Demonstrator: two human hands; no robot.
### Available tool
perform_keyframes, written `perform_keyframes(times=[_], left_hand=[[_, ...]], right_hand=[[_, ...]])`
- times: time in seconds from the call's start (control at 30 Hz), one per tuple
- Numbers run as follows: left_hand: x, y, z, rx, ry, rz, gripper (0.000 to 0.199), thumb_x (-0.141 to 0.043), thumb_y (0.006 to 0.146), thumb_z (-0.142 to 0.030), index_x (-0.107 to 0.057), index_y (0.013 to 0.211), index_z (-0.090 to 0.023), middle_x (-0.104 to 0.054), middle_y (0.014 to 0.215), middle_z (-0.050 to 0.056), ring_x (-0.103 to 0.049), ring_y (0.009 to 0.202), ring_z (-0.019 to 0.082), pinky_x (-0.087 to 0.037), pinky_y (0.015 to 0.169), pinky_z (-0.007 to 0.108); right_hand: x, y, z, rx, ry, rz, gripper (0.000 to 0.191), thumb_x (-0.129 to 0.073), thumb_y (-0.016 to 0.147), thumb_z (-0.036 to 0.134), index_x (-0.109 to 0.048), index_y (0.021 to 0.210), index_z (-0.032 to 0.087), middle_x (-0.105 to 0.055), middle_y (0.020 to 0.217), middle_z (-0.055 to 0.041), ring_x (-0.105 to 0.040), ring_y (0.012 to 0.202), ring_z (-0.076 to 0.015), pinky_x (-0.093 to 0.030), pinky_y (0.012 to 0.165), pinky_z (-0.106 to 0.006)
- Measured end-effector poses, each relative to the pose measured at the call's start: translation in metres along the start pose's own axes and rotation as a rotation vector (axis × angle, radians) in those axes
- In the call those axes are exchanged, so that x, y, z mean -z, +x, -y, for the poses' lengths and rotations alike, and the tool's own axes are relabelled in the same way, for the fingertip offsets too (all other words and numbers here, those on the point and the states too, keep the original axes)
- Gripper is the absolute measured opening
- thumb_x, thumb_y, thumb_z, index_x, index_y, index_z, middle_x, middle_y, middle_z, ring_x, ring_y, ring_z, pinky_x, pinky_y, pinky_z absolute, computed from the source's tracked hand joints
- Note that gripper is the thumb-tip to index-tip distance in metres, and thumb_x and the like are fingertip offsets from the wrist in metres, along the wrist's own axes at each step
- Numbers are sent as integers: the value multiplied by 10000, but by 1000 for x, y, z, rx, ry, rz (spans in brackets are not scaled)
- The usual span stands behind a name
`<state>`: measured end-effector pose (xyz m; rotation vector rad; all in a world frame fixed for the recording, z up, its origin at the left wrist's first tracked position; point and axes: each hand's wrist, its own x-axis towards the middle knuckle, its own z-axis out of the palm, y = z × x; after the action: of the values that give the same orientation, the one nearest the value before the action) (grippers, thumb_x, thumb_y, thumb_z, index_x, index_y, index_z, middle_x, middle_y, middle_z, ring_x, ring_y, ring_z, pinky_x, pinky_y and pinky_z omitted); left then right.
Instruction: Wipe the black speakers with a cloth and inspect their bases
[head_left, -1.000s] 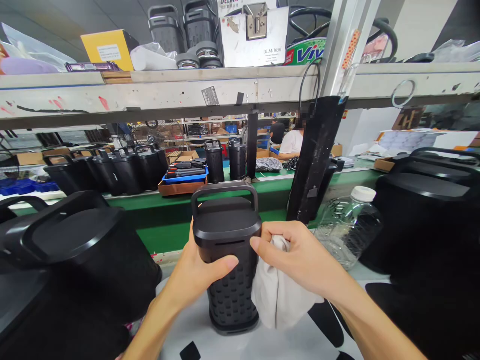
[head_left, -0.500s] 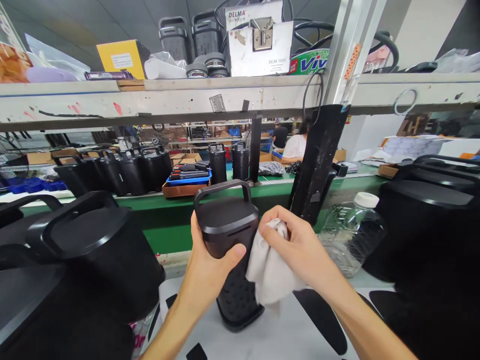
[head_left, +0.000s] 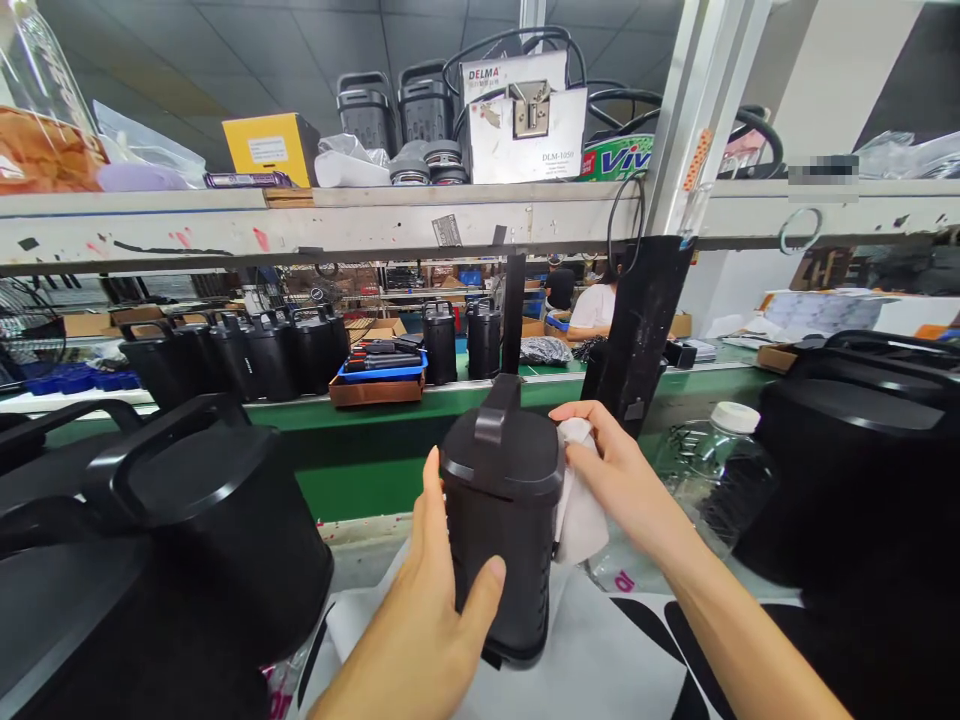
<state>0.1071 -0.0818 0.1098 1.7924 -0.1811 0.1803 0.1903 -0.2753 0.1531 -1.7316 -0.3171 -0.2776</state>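
Observation:
A black case with a top handle [head_left: 517, 520] stands roughly upright in front of me on a white sheet with black shapes [head_left: 592, 640]. My left hand [head_left: 450, 590] grips its left side and near face, the thumb lying across the front. On the right, my right hand [head_left: 611, 465] pinches a white cloth [head_left: 581, 520] that hangs down against the case's right side. The fingertips of that hand reach the upper right edge of the lid. The far side of the case is hidden.
Large black cases stand close on the left [head_left: 217, 520] and right [head_left: 862, 480]. A clear jar with a white lid [head_left: 720, 460] is beyond my right hand. A loaded shelf [head_left: 360, 215] crosses above; a person [head_left: 594, 308] sits beyond the green bench.
The case has turned, so its handle now points toward me and a different face shows. It has shifted right, with my left hand. The cloth has moved right and hangs beside it.

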Motion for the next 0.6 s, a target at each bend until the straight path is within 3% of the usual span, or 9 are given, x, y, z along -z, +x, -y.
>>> perform_keyframes(times=[0.1, 0.23, 0.3, 0.4, 0.5, 0.6], left_hand=[[-3, -2, -6, -67, 32, -3, 808, -554, 892, -466, -112, 1551, -318, -398, 1494, 128, -430, 1373, 313, -361, 1135, 495], [-1, 11, -5, 40, 169, -9, 863, -652, 817, -490, -190, 1530, -344, -480, 1320, 108, -543, 1210, 327, -412, 1063, 536], [-1, 22, 3, 4, 224, 4, 1002, -735, 734, -523, -165, 1534, -327, -367, 1412, 126, -455, 1307, 353, -393, 1086, 544], [-4, 31, 16, -116, 164, 121, 1220, -796, 671, -532, 26, 1545, -313, -121, 1592, 121, -189, 1485, 333, -264, 1193, 516], [-13, 26, 20, -117, 46, 281, 1209, -740, 768, -468, 208, 1507, -341, -104, 1641, 74, -154, 1511, 265, -179, 1233, 491], [-24, 14, 15, -65, 68, 268, 1185, -739, 759, -417, 154, 1529, -301, -62, 1654, 76, -103, 1522, 286, -130, 1238, 520]], right_hand=[[8, 3, -2, -34, 33, -48, 355, -559, 724, 236, -539, 1078, 232, -509, 744, 50, -473, 612, -116, -371, 512, -222], [18, 7, -1, -64, 231, -108, 612, -719, 667, 235, -539, 1251, 260, -621, 934, 9, -590, 762, -146, -483, 631, -246], [20, 8, 1, -105, 297, -90, 627, -802, 633, 285, -604, 1225, 234, -660, 949, -12, -609, 799, -159, -497, 673, -253], [19, 7, 3, -138, 331, -69, 474, -863, 595, 373, -724, 1013, 198, -689, 842, -13, -596, 730, -143, -477, 624, -227], [15, 5, 4, -91, 351, -124, 419, -875, 594, 421, -749, 945, 230, -716, 835, 2, -601, 715, -132, -470, 606, -207], [13, 4, 5, -94, 359, -146, 422, -854, 625, 467, -755, 978, 257, -728, 819, 12, -610, 678, -130, -462, 568, -202]])
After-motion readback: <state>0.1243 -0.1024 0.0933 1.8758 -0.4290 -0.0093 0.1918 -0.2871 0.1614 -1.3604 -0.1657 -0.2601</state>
